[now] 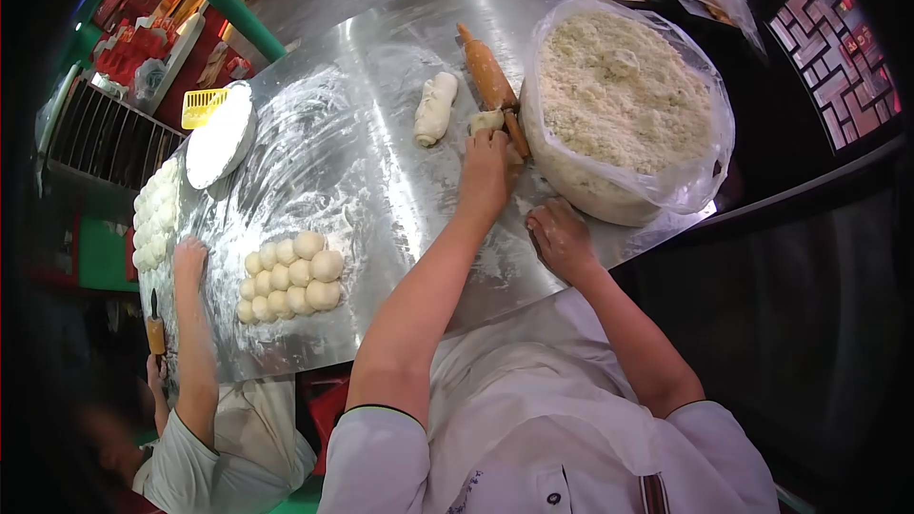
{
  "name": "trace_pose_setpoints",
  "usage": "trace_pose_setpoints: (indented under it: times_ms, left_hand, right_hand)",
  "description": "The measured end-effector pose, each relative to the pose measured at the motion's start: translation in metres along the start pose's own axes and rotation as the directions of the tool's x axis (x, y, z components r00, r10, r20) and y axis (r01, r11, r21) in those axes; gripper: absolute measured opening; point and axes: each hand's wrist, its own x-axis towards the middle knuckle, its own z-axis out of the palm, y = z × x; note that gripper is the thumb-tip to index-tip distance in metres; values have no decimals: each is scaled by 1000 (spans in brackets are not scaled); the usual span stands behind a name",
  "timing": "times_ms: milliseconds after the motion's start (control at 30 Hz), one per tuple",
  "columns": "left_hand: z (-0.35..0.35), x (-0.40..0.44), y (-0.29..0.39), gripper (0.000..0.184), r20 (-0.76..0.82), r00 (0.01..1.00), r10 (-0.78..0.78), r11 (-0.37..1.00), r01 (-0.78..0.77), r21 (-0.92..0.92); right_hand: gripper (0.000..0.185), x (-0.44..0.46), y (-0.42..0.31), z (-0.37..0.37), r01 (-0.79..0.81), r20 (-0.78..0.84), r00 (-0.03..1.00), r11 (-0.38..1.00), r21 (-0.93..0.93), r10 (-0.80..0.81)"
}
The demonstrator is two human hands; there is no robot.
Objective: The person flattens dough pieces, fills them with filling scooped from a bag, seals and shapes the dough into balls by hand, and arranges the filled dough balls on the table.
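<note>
My left hand (487, 173) reaches over the steel table, its fingers closed on a small pale piece of dough (486, 121). Beside that piece lies a wooden rolling pin (488, 74), its near handle next to my fingers. A longer rolled-up length of dough (436, 109) rests to the left of it. Near the table's front edge, my right hand (562, 238) is down on the metal with its fingers curled; whether anything is under them is hidden. Just beyond that hand stands a large plastic-lined tub of crumbly pale filling (624, 86).
Rows of round dough balls (290, 276) sit on the floured steel table (357, 171). At left, a co-worker's hand (190, 255) is near more dough pieces (155, 214); their other hand is by a rolling pin (156, 333). A white round basin (221, 138) stands behind.
</note>
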Motion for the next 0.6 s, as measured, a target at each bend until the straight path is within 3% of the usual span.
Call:
trace_pose_setpoints:
  times_ms: [133, 200, 267, 333, 367, 400, 433, 467, 500, 567, 600]
  left_hand:
    - [-35, -15, -17, 45, 183, 955, -234, 847, 293, -444]
    - [-94, -35, 4, 50, 394, 839, -376, 496, 541, -679]
    - [-125, -69, -7, 49, 363, 848, -386, 453, 518, -726]
    - [-136, -110, -45, 41, 415, 781, -466, 446, 613, -653]
    - [-136, -123, -63, 41, 412, 778, -475, 445, 616, -650]
    - [-137, -137, -78, 39, 344, 838, -423, 726, 541, -424]
    - [-144, -143, -75, 37, 307, 886, -349, 905, 403, -135]
    - [-153, -140, -74, 41, 378, 826, -418, 831, 515, -208]
    - [-156, -131, -69, 41, 377, 823, -424, 830, 520, -201]
    - [-152, -119, -60, 39, 287, 875, -391, 763, 482, -430]
    - [-143, -114, -64, 40, 253, 917, -308, 868, 380, -319]
  right_hand:
    - [13, -4, 6, 2, 5, 33, 999, 1000, -28, -4]
    - [21, -2, -2, -2, -39, 40, 998, 999, -13, 40]
    - [29, -1, -9, 0, -77, 48, 996, 997, 2, 77]
    - [48, -4, -16, 10, -78, 43, 995, 971, -228, 90]
    - [48, -2, -19, 16, -72, 49, 995, 973, -220, 85]
    - [52, 2, -21, 24, -146, 2, 989, 971, -191, 149]
    - [56, 7, -25, 31, -215, -37, 977, 964, -158, 212]
    - [56, 17, -26, 37, -206, -27, 979, 967, -148, 204]
    - [57, 30, -26, 42, -233, -7, 972, 960, -156, 235]
    - [58, 44, -22, 49, -257, 19, 964, 952, -167, 264]
    - [55, 48, -13, 51, -142, 111, 984, 989, 28, 138]
